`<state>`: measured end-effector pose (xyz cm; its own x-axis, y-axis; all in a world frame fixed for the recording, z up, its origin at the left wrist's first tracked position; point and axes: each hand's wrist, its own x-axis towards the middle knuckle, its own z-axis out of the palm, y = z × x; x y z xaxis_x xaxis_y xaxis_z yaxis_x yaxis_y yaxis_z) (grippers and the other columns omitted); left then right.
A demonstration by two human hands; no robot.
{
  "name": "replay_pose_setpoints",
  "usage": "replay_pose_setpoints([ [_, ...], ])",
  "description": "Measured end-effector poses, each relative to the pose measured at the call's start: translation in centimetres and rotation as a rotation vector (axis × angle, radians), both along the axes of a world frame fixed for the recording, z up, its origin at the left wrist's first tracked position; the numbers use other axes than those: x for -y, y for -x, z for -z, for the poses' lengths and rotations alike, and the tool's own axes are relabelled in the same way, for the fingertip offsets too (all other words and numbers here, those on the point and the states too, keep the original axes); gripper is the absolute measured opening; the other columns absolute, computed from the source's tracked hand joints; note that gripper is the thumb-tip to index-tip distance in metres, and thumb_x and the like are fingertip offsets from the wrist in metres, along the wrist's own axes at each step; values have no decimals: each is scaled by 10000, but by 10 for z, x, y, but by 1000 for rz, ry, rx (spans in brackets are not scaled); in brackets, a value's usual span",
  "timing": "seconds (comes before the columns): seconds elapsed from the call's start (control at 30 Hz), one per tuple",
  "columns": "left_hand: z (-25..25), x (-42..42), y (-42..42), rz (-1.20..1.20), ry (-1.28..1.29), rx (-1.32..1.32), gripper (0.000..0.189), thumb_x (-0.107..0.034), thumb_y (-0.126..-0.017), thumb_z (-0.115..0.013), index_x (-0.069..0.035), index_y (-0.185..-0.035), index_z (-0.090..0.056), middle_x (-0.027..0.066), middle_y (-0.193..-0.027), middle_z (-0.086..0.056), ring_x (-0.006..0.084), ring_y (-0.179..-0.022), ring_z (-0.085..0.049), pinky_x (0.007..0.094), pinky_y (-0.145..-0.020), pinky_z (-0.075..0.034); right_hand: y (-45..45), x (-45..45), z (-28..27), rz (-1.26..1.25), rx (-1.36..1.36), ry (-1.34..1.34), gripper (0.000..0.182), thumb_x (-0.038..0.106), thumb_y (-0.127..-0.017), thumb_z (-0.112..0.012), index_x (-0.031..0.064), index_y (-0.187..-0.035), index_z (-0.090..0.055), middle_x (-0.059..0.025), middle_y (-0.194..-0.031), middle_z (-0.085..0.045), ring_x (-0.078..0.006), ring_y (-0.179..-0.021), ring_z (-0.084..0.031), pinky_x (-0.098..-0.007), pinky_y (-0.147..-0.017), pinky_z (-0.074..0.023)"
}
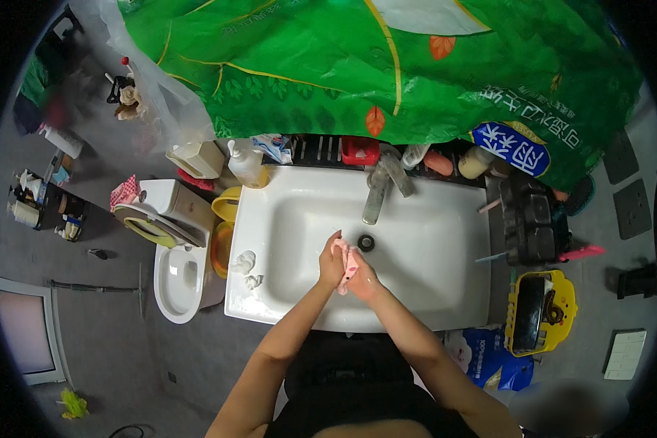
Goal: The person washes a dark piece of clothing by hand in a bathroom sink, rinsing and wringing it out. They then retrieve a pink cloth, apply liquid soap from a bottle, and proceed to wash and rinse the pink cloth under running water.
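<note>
Over the white sink basin (427,263), my two hands meet around a small pink cloth (344,257) with darker spots. My left hand (331,264) grips it from the left side. On the other side my right hand (366,280) presses against it, with what look like white suds or drops on the skin. The metal faucet (378,194) stands beyond my hands, and the dark drain (366,243) lies just to their right. Two crumpled white wads (245,263), perhaps wet tissue, rest on the left rim of the sink.
A pump bottle (246,167) stands at the sink's back left corner. Along the back ledge sit a red soap dish (360,150) and a cream jar (473,162). A green plastic sheet (306,71) hangs above. The toilet (180,279) is left; a yellow basket (561,323) hangs right.
</note>
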<state>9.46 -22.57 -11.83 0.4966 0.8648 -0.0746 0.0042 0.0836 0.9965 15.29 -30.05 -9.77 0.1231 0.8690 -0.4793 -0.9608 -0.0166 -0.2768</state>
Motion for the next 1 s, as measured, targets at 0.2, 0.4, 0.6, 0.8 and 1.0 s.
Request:
replay_pose_setpoints([
  [0.2,-18,47,1,74,-442,87,126,-36,-709,-412,-10,-650,-520,127,-715,-544,290,-756,-502,336,-718,-401,-10,-1,16,-313,1135,358,291,356,-846,-465,120,-1014,-488,-38,-979,-532,-190,-1015,-469,-325,-895,-367],
  [0.4,-49,37,-18,-48,-882,-86,190,-94,-756,-471,-21,-580,-475,132,-633,-481,290,-663,-460,355,-656,-387,-8,-6,11,-198,927,493,255,306,-852,-485,77,-962,-515,-48,-894,-558,-174,-874,-524,-300,-781,-427],
  [0.6,-5,9,1,-126,-299,-183,232,-106,-832,-456,6,-636,-509,116,-604,-504,263,-581,-474,330,-576,-385,-1,-22,10,150,219,358,253,299,-861,-501,56,-923,-537,-45,-864,-572,-159,-790,-560,-287,-700,-469],
  [0.8,-12,16,-2,52,-558,-196,274,-151,-847,-438,-2,-644,-547,160,-612,-531,323,-590,-523,358,-579,-417,-2,-14,67,70,137,331,299,380,-864,-468,90,-885,-539,-42,-874,-582,-168,-799,-566,-297,-710,-467],
  [1.0,-7,-23,-3,185,-317,-381,309,-298,-847,-452,-21,-878,-584,171,-781,-587,318,-742,-562,356,-683,-443,-29,-2,18,-81,324,242,463,436,-838,-492,21,-1044,-502,-79,-1005,-560,-189,-907,-558,-320,-770,-460],
])
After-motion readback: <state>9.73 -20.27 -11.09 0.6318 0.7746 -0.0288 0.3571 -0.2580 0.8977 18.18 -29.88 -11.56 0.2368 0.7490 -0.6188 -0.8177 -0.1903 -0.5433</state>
